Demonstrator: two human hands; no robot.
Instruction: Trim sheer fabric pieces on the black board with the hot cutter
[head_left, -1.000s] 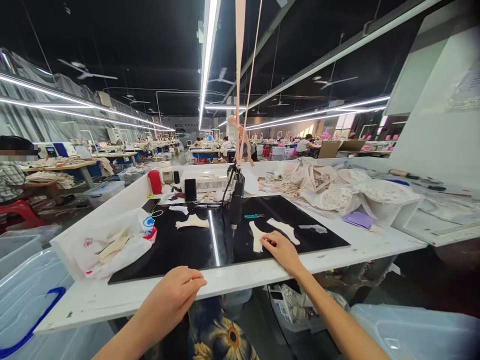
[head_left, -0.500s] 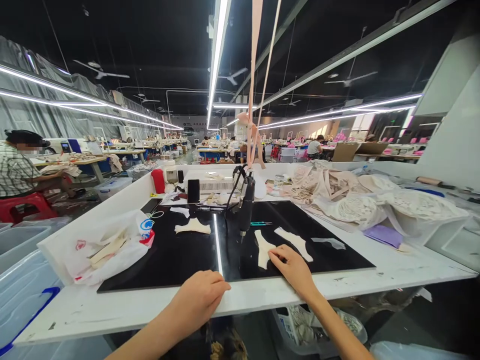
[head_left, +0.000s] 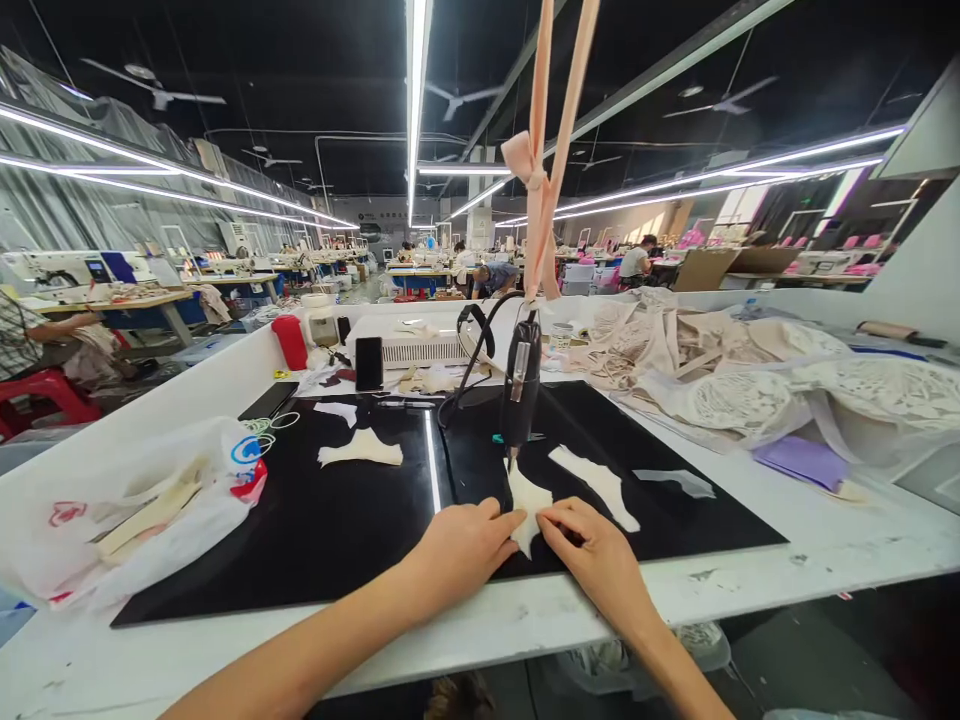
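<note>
My left hand (head_left: pixel 471 540) pinches the left edge of a curved cream fabric piece (head_left: pixel 529 494). On its opposite side, the fingers of my right hand (head_left: pixel 589 545) grip the right edge. The piece's far end lies under the metal tip of a black corded tool (head_left: pixel 520 380), which hangs nearly upright from pink straps (head_left: pixel 541 190); I cannot tell whether tip and fabric touch. Right of it, a second cream piece (head_left: pixel 598 482) lies flat on the black board (head_left: pixel 315 540). Another cream piece (head_left: pixel 361 448) is farther left. Teal snips (head_left: pixel 499 438) are partly hidden behind the tool.
A white plastic bag (head_left: pixel 172 500) with cream scraps stands left. Lace and beige fabric (head_left: pixel 742 395) are heaped on the right, beside a purple piece (head_left: pixel 801 462). A phone (head_left: pixel 368 364) stands at the back. A translucent scrap (head_left: pixel 675 482) lies right.
My left hand has moved right and forward from the table's front edge and taken hold of the cream piece. The piece has shifted under the tool's tip. The view has tilted and moved closer.
</note>
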